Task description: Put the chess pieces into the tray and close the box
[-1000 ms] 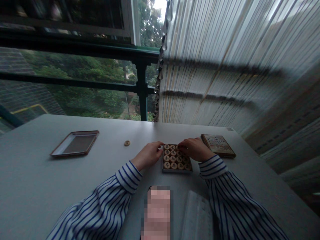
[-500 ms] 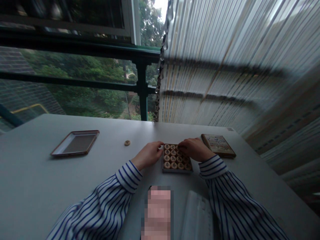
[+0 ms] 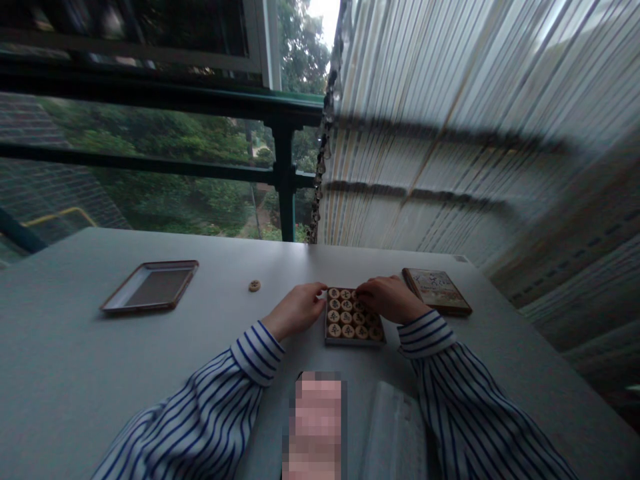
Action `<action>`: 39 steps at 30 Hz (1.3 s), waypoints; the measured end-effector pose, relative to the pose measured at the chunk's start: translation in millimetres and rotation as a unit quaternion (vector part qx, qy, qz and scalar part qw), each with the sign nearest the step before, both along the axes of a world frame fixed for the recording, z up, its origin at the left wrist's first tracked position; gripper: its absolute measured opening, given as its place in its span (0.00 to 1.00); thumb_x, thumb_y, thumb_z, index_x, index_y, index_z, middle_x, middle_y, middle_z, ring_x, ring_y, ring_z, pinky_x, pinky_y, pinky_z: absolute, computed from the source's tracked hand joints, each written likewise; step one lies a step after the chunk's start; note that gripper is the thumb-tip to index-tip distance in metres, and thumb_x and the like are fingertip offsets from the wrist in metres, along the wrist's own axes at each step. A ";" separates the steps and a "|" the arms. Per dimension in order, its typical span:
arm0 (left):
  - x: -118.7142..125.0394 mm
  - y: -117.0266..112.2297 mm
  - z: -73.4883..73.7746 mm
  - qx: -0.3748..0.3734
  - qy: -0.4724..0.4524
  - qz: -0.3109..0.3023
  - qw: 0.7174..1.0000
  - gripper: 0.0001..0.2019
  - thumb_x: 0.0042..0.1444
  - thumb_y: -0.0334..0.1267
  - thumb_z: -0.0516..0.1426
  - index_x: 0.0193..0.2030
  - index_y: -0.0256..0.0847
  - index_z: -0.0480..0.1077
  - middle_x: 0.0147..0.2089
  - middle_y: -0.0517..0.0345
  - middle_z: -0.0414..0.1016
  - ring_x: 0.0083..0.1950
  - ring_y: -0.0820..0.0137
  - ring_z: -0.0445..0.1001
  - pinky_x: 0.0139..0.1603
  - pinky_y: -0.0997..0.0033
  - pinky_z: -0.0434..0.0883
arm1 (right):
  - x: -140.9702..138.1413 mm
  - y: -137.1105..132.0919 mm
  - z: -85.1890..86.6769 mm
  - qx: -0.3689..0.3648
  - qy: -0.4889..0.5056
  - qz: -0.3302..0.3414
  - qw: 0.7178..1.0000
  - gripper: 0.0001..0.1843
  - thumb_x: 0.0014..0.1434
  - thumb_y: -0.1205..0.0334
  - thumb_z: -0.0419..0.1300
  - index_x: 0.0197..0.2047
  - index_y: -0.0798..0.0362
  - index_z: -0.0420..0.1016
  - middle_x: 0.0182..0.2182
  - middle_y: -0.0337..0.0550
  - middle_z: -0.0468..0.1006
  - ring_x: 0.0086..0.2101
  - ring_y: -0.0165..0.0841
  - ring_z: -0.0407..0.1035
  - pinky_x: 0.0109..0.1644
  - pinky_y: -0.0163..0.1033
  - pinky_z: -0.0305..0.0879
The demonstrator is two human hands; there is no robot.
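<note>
A small open box point(image 3: 355, 343) stands on the table, filled with rows of round wooden Chinese chess pieces point(image 3: 347, 317) marked with dark characters. My left hand point(image 3: 299, 310) is at the box's far left corner, thumb and fingers closed on its edge. Over the far right part of the box lies my right hand point(image 3: 393, 298), its bent fingers drawn together at the back row. It covers some pieces there, and whatever sits between its fingertips is hidden. One loose Chinese chess piece point(image 3: 255, 286) lies on the table to the left of my left hand.
On the left rests a shallow brown-rimmed tray or lid point(image 3: 173, 306). A flat box with a printed picture point(image 3: 437, 291) lies beyond my right hand. A translucent plastic item point(image 3: 395, 433) is near my right forearm. Behind the white table point(image 3: 200, 373) are a green railing point(image 3: 285, 180) and a string curtain point(image 3: 400, 153).
</note>
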State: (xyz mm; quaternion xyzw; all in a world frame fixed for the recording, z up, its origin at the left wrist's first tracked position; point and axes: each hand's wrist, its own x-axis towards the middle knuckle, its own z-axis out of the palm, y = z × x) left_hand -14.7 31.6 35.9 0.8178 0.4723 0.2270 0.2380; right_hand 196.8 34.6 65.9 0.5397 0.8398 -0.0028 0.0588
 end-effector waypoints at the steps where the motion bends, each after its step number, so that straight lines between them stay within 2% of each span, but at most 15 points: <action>1: 0.1 0.1 0.0 0.000 0.001 -0.001 1.000 0.17 0.53 0.36 0.49 0.49 0.33 0.66 0.43 0.47 0.74 0.42 0.67 0.72 0.43 0.72 0.67 | 0.0 0.1 -0.2 -0.001 0.001 -0.001 1.000 0.16 0.58 0.58 0.47 0.45 0.47 0.72 0.40 0.44 0.76 0.42 0.36 0.68 0.44 0.38 0.56; 39: -0.8 0.8 -0.5 0.007 0.002 -0.003 1.000 0.17 0.53 0.37 0.49 0.48 0.34 0.66 0.43 0.48 0.74 0.43 0.68 0.72 0.43 0.72 0.67 | 1.2 2.3 -4.6 0.016 0.007 0.014 1.000 0.15 0.57 0.60 0.48 0.43 0.47 0.73 0.38 0.43 0.77 0.40 0.36 0.69 0.41 0.38 0.57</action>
